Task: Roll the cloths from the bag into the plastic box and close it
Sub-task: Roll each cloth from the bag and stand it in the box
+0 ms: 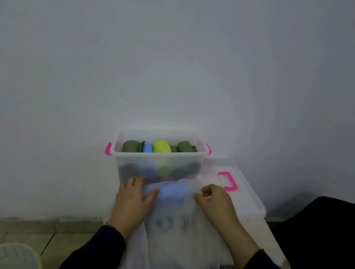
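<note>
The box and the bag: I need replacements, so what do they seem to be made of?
The box looks like translucent frosted plastic: rolled cloths show hazily through its wall, and its latches look glossy pink. The bag seems thin, whitish plastic film: it crumples and a blue cloth shows through.
</note>
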